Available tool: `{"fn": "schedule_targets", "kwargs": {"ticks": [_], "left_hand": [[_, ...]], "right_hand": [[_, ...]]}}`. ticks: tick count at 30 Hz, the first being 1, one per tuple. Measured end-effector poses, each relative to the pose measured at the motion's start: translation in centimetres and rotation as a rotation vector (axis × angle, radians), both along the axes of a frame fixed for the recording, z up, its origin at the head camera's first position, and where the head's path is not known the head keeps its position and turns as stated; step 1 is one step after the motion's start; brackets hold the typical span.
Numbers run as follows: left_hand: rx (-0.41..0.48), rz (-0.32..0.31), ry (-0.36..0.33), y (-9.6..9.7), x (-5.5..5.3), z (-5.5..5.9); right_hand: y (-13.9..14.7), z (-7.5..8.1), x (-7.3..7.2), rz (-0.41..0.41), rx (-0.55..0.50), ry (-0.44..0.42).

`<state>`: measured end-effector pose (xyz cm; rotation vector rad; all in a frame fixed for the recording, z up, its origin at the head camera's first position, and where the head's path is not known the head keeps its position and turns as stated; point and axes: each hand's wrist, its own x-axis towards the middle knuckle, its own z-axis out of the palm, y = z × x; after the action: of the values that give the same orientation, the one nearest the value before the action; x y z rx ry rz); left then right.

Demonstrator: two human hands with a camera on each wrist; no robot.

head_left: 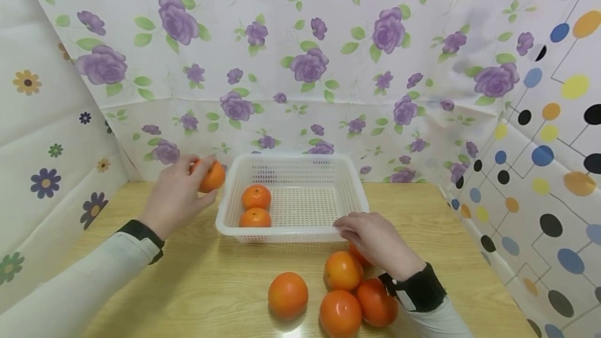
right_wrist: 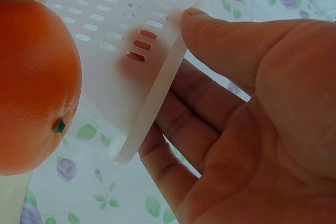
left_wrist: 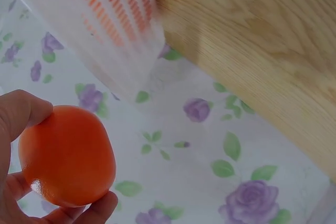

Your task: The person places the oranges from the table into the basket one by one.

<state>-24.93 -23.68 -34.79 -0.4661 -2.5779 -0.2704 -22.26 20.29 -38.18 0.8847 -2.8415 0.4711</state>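
Note:
An orange (head_left: 215,177) is in my left hand (head_left: 177,190), held above the table just left of the white plastic basket (head_left: 293,231). In the left wrist view, thumb and fingers curl round that orange (left_wrist: 68,156), beside the basket's slotted wall (left_wrist: 94,24). Two oranges (head_left: 256,197) sit inside the basket along its left side. My right hand (head_left: 375,239) grips the basket's front rim near the right corner. The right wrist view has the thumb on one side of the rim (right_wrist: 157,98) and fingers on the other.
Several oranges (head_left: 288,295) lie on the wooden table (head_left: 211,286) in front of the basket, some under and beside my right wrist. Flowered cloth (head_left: 277,56) hangs behind the table, with a dotted cloth (head_left: 559,171) at the right.

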Motion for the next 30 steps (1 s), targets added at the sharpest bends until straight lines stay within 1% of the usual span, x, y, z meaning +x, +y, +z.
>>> {"fn": "schedule_targets", "kwargs": {"ticks": [3, 10, 16, 24, 30], "left_hand": [[-0.008, -0.021, 0.003, 0.8, -0.1, 0.1], [-0.006, -0.045, -0.066, 2.9, -0.5, 0.1], [-0.002, -0.093, -0.115, 4.8, -0.5, -0.4], [0.011, -0.148, -0.123, 6.5, -0.6, -0.8], [0.008, -0.175, -0.154, 7.8, -0.6, -1.1]], "right_hand": [[0.0, 0.0, 0.0, 0.005, -0.001, 0.000], [0.0, 0.1, 0.0, 0.000, 0.006, 0.011], [0.0, 0.1, 0.1, -0.003, 0.009, -0.003], [0.0, 0.0, 0.0, -0.005, -0.004, -0.010], [0.0, -0.1, -0.1, 0.007, 0.007, 0.020]]}}
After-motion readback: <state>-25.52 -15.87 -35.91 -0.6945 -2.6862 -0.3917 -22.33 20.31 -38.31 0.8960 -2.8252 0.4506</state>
